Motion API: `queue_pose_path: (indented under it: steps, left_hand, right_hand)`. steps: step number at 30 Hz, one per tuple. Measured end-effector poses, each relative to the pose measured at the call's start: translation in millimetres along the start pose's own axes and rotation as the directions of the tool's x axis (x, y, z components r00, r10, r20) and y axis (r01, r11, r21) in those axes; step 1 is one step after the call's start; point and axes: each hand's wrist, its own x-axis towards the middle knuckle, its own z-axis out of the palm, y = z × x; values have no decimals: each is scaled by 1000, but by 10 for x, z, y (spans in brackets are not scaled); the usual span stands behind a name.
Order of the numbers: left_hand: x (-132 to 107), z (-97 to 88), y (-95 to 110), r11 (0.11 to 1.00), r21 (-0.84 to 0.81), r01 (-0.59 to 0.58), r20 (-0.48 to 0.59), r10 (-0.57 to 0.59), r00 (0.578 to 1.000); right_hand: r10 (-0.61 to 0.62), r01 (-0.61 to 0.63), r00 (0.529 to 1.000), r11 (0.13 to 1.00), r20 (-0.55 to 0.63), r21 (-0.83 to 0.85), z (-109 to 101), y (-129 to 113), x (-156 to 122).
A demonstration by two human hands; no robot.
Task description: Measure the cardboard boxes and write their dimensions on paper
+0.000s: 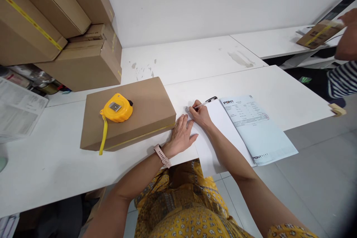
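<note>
My right hand (200, 115) is closed round a pen (208, 101), its tip down by some small dark writing (186, 109) near the upper left of a white sheet of paper (217, 130). Flat beside it lies my left hand (182, 134), fingers stretched out, touching the paper's left side and close to the carton's corner. That closed brown carton (145, 100) carries a yellow tape measure (118, 108), whose strap hangs over the front edge. Right of the white sheet is a pale blue printed form (259, 130), partly overlapping it.
Brown cartons (83, 55) are stacked at the back left, near a printed white sheet (19, 111). The white table (69, 178) ends close to my body. At far right, another person's arm (347, 37) is beside a small taped carton (320, 33).
</note>
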Motion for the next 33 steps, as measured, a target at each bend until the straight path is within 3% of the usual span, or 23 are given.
queue_pose_path:
  steps: [33]
  left_hand:
    - [3, 10, -3, 1000, 6, -6, -6, 6, 1000]
  right_hand:
    - [4, -4, 1000, 999, -4, -48, -11, 10, 9]
